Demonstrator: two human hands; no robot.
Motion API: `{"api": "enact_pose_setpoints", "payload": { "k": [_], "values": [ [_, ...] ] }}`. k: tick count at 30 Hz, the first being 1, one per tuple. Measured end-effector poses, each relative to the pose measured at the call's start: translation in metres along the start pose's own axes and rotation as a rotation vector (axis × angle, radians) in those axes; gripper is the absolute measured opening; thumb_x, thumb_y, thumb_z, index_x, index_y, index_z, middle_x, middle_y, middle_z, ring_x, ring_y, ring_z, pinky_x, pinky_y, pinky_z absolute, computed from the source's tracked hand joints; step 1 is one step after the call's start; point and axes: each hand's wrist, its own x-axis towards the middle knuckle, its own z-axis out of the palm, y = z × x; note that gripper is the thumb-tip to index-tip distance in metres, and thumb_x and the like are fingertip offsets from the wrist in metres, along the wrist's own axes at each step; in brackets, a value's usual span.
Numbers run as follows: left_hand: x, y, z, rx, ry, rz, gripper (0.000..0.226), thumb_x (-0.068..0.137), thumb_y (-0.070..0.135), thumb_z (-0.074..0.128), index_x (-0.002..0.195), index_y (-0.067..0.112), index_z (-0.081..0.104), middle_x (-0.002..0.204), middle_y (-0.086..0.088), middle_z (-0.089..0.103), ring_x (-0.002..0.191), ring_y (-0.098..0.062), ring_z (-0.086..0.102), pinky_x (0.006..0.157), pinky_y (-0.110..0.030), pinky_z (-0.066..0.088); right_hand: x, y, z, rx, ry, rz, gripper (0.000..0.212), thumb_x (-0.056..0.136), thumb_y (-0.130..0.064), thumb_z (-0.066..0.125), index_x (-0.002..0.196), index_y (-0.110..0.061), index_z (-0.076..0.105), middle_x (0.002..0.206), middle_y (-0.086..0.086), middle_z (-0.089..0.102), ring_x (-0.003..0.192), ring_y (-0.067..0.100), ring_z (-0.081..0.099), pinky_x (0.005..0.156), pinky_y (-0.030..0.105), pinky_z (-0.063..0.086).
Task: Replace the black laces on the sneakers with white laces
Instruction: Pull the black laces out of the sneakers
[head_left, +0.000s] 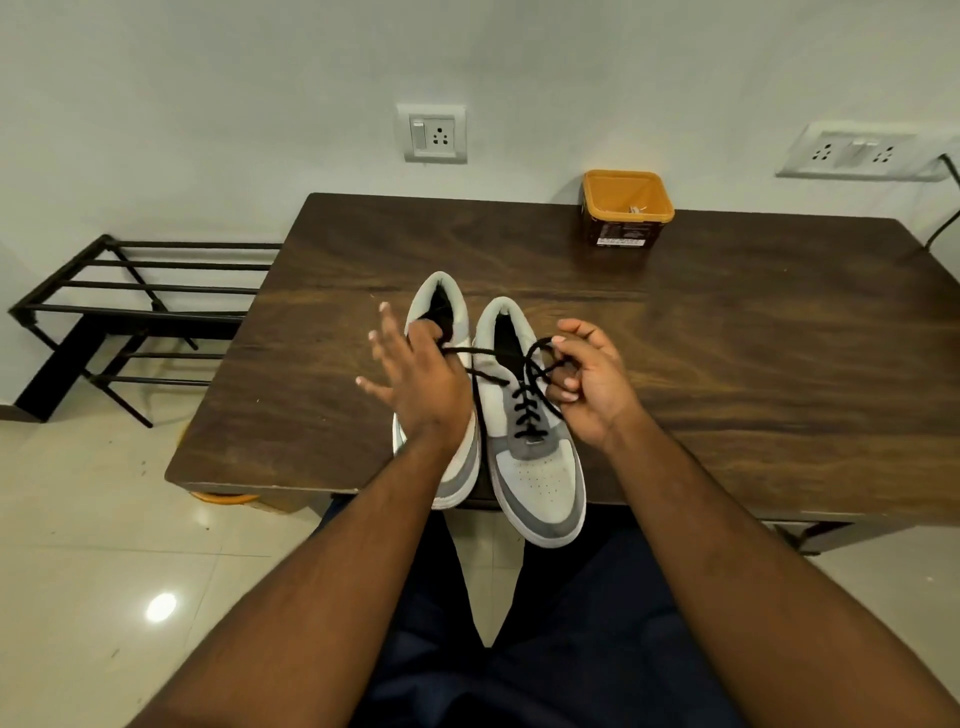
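here, two grey-and-white sneakers are seen side by side at the near edge of a dark wooden tabletop (727, 322), toes pointed toward the person and hanging slightly over the edge. the right sneaker (537, 467) is still threaded with a black lace (524, 410) through its lower eyelets, while the upper part of the lace is loosened and lifted clear of the shoe. one strand is pinched between thumb and forefinger of the left hand (421, 384), whose other fingers are spread out straight; that strand is drawn taut across the gap between the shoes. the other strand is looped around and gripped by the curled fingers of the right hand (592, 384), held just beside the right sneaker's collar. the left sneaker (447, 312) is largely hidden behind the left hand and forearm, so whether it is laced cannot be told.

at the far edge of the tabletop, against the wall, an open orange tub (627, 208) is set, with something pale lying inside it; what it is cannot be made out. a black metal rack (130, 312) is stood on the tiled floor to the left of the tabletop. two socket plates are fixed to the wall behind. dark trousers are visible below the forearms.
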Motion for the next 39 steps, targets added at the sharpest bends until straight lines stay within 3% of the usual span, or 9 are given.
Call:
{"api": "enact_pose_setpoints", "payload": {
  "k": [5,12,17,21,23,25,28,31,39],
  "values": [
    [0.03,-0.026,-0.03,-0.188,0.122,-0.16,0.035,0.089,0.017,0.063,0.12,0.022,0.05,0.104,0.005,0.061,0.103,-0.021,0.059,0.095,-0.045,0.039,-0.001,-0.02,-0.005,0.004,0.114,-0.121,0.019,0.09,0.002,0.057,0.088,-0.016,0.063,0.072,-0.003,0.06,0.037,0.003,0.031,0.034,0.015,0.022],
    [0.084,-0.069,-0.05,-0.963,-0.014,-0.92,0.038,0.092,0.006,0.056,0.126,0.018,0.048,0.074,-0.003,0.054,0.04,-0.009,0.047,0.038,-0.015,0.034,0.006,-0.048,-0.017,0.016,0.402,-0.23,0.022,0.087,0.0,0.065,0.103,-0.015,0.068,0.092,0.0,0.07,0.039,0.002,0.038,0.037,0.016,0.029],
    [0.09,-0.09,-0.058,-1.188,0.227,-1.084,0.062,0.09,0.035,0.062,0.142,0.024,0.032,0.132,-0.011,0.047,0.081,-0.021,0.064,0.051,-0.03,0.057,0.005,-0.043,-0.034,-0.122,0.402,-0.263,0.061,0.093,0.005,0.054,0.145,-0.024,0.042,0.141,-0.009,0.046,0.055,0.003,0.048,0.05,0.018,0.043],
    [0.032,-0.049,-0.055,-0.403,0.441,-0.444,0.075,0.09,0.033,0.064,0.153,0.026,0.022,0.159,-0.01,0.02,0.138,-0.034,0.035,0.109,-0.049,0.033,-0.004,-0.019,-0.034,-0.571,0.235,-0.393,0.048,0.09,0.009,0.057,0.128,-0.02,0.059,0.13,-0.007,0.057,0.088,0.005,0.061,0.081,0.026,0.056],
    [0.005,-0.035,-0.044,-0.12,0.291,0.149,0.05,0.09,0.024,0.062,0.138,0.022,0.05,0.145,-0.006,0.045,0.133,-0.031,0.043,0.103,-0.047,0.034,-0.008,-0.006,-0.028,-0.765,0.099,-0.435,0.035,0.088,0.008,0.06,0.112,-0.016,0.068,0.121,-0.002,0.063,0.109,0.013,0.062,0.098,0.032,0.05],
    [-0.012,-0.021,-0.029,-0.163,-0.066,0.423,0.033,0.09,0.012,0.062,0.122,0.021,0.063,0.12,0.001,0.061,0.113,-0.025,0.06,0.092,-0.04,0.048,-0.012,0.006,-0.022,-0.902,-0.023,-0.415,0.026,0.087,0.006,0.063,0.107,-0.009,0.07,0.106,0.003,0.067,0.1,0.017,0.065,0.095,0.034,0.053],
    [-0.029,-0.008,-0.005,0.044,-0.415,0.48,0.056,0.089,0.033,0.066,0.141,0.026,0.048,0.143,-0.001,0.049,0.132,-0.021,0.046,0.112,-0.042,0.033,-0.013,0.023,-0.021,-1.095,-0.097,-0.464,0.023,0.085,0.001,0.068,0.106,-0.007,0.072,0.1,0.001,0.065,0.089,0.01,0.064,0.084,0.021,0.054],
    [-0.037,-0.01,0.006,0.149,-0.463,0.411,0.073,0.087,0.051,0.064,0.15,0.035,0.03,0.159,0.0,0.025,0.146,-0.017,0.025,0.119,-0.048,-0.007,-0.015,0.03,-0.024,-1.129,-0.027,-0.53,0.019,0.084,-0.002,0.07,0.103,-0.006,0.073,0.095,0.0,0.06,0.078,-0.001,0.058,0.07,0.003,0.043],
    [-0.02,-0.022,-0.006,0.085,-0.41,0.498,0.058,0.08,0.061,0.066,0.131,0.043,0.046,0.144,0.017,0.045,0.15,-0.011,0.014,0.102,-0.048,-0.036,-0.009,0.041,-0.014,-1.19,0.037,-0.455,0.009,0.089,-0.012,0.065,0.082,-0.017,0.062,0.086,0.001,0.06,0.073,0.011,0.058,0.066,0.025,0.046]
  ]
}}
